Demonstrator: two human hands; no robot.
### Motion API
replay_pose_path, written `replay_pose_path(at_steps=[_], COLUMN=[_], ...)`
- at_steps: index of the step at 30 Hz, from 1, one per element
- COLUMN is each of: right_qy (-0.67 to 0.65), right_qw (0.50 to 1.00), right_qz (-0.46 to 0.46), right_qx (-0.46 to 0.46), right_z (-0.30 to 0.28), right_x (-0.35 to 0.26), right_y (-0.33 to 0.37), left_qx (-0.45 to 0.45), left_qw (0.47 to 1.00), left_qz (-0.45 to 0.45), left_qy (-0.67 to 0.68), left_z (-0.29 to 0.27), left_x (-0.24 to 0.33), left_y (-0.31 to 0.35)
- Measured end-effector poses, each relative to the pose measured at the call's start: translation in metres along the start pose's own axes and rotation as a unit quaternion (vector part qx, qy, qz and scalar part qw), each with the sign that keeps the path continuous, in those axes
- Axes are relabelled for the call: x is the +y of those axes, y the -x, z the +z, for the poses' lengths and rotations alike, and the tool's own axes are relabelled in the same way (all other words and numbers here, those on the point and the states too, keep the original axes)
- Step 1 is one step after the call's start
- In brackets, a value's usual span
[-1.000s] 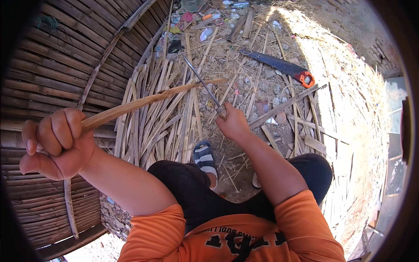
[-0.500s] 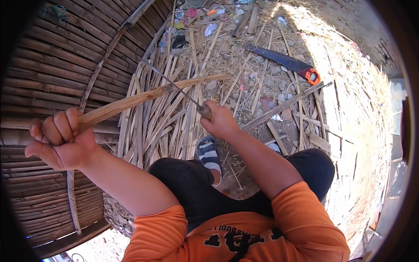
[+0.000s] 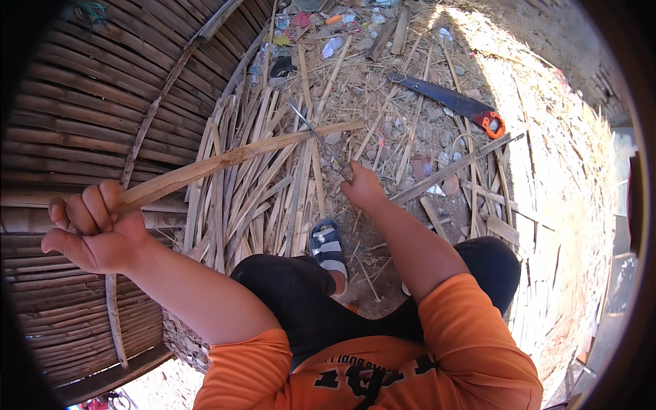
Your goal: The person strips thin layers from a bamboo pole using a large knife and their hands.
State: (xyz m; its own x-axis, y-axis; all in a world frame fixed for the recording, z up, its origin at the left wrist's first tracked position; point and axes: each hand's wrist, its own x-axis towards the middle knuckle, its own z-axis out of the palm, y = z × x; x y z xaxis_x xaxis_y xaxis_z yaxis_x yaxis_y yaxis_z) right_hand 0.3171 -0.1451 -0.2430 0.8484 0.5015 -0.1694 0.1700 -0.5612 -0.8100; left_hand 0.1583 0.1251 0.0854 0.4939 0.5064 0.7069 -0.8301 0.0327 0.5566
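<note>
My left hand [image 3: 102, 229] is closed around the near end of a long, pale wooden strip [image 3: 225, 158], which slants up and away to the right. In my right hand [image 3: 363, 187] is a long knife [image 3: 316, 131], its handle mostly covered by my fingers. The narrow, pointed blade crosses the strip near its far end; whether the two touch, I cannot tell. Under the strip lies a loose pile of thin split slats [image 3: 236, 212].
A handsaw [image 3: 444, 99] with an orange handle lies on the straw-strewn ground at the far right. A slatted bamboo wall [image 3: 82, 130] rises along the left. My sandalled foot [image 3: 326, 240] stands beside the slats. Scraps of litter [image 3: 332, 46] lie at the back.
My right hand has moved the knife to the right, so its blade crosses the strip closer to the far end. The left hand and strip have shifted only slightly.
</note>
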Motion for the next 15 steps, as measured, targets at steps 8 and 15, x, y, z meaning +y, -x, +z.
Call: replay_pose_path(at_steps=[8, 15], right_qy=[-0.003, -0.019], right_qw=[0.999, 0.998], right_qz=[-0.051, -0.054], right_qx=[0.011, 0.021], right_z=[0.018, 0.019], right_x=[-0.034, -0.028], right_y=[0.015, 0.019], left_qx=[0.239, 0.292], left_qw=[0.93, 0.904], left_qz=[0.086, 0.099], left_qy=[-0.266, -0.297], left_z=[0.054, 0.059], left_x=[-0.016, -0.019], left_y=[0.008, 0.009])
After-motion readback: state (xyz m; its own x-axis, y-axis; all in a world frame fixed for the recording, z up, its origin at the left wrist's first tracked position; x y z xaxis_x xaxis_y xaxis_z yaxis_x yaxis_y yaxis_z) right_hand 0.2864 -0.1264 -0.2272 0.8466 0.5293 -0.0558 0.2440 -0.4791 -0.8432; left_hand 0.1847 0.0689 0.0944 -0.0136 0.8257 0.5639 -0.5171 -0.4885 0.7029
